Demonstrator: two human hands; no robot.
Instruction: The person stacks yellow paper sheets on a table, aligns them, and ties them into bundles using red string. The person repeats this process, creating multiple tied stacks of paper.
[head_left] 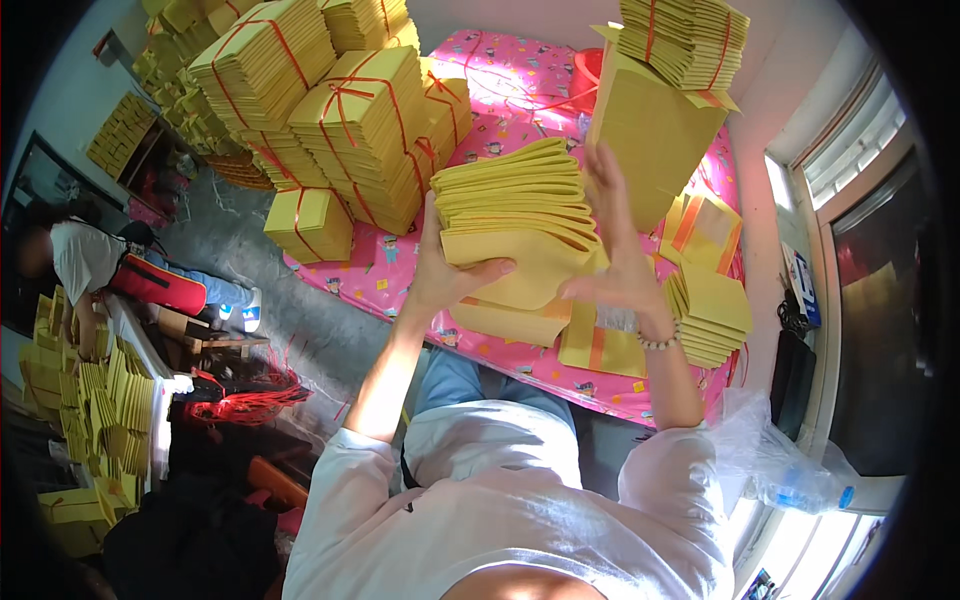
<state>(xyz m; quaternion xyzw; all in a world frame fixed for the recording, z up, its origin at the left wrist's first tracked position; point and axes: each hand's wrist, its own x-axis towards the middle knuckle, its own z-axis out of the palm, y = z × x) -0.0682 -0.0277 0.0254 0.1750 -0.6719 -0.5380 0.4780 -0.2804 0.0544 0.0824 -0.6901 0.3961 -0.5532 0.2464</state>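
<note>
Between my two hands is a thick stack of yellow paper envelopes [520, 265], its folded edges fanned out along the top. My left hand [447, 268] grips the stack's left side, with the thumb lying across the front. On the opposite side, my right hand [622, 245] presses against it, fingers stretched upward and thumb at the lower front corner. Below the held stack lies another yellow bundle [510, 322]. Flat yellow envelopes with an orange strip [597, 345] rest under my right wrist, and a fanned pile [708, 318] sits to the right.
A pink patterned cover [380, 285] spreads over the table. Tall bundles tied with red string [360, 130] stand at the left back; a large yellow stack [655, 135] rises at the right back beside a red container [587, 78]. Another person [90, 255] bends over a table at far left.
</note>
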